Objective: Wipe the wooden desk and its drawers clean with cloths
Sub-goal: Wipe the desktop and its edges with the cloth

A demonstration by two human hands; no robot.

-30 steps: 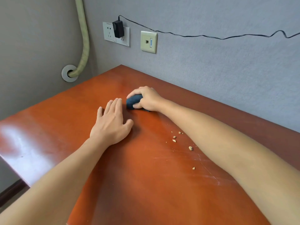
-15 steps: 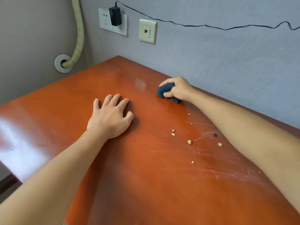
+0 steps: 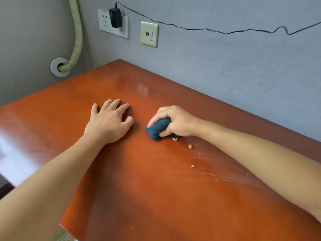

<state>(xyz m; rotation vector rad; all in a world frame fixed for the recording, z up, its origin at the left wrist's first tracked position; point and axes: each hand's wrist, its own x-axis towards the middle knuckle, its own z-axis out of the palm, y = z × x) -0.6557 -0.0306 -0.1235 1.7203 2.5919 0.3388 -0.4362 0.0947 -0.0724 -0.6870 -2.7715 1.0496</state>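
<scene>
Since half a second ago my right hand (image 3: 175, 121) has dragged the cloth (image 3: 158, 128) away from the wall and toward the middle of the frame, so it now sits just right of my left hand (image 3: 109, 121), near it but not touching. The right hand's fingers curl over the top of the bunched dark blue cloth and the thumb clamps it from below, pressing it onto the wooden desk (image 3: 156, 197). The left hand lies flat on the desk top at centre left, fingers straight and slightly spread, holding nothing, about where it was before.

One pale crumb (image 3: 175, 139) lies right at the lower edge of the cloth, another (image 3: 190, 146) just to its lower right, and a third (image 3: 192, 165) further down toward the frame's centre. Faint whitish streaks cross the desk surface at right of centre.

In the upper left of the frame a black adapter (image 3: 115, 17) sits plugged into a white wall socket (image 3: 112, 23), its thin cable (image 3: 225, 33) trailing right along the grey wall. A beige data outlet (image 3: 149, 34) is mounted just right of the socket. A pale hose (image 3: 77, 35) curves down into a round wall fitting (image 3: 60, 67) at far left.
</scene>
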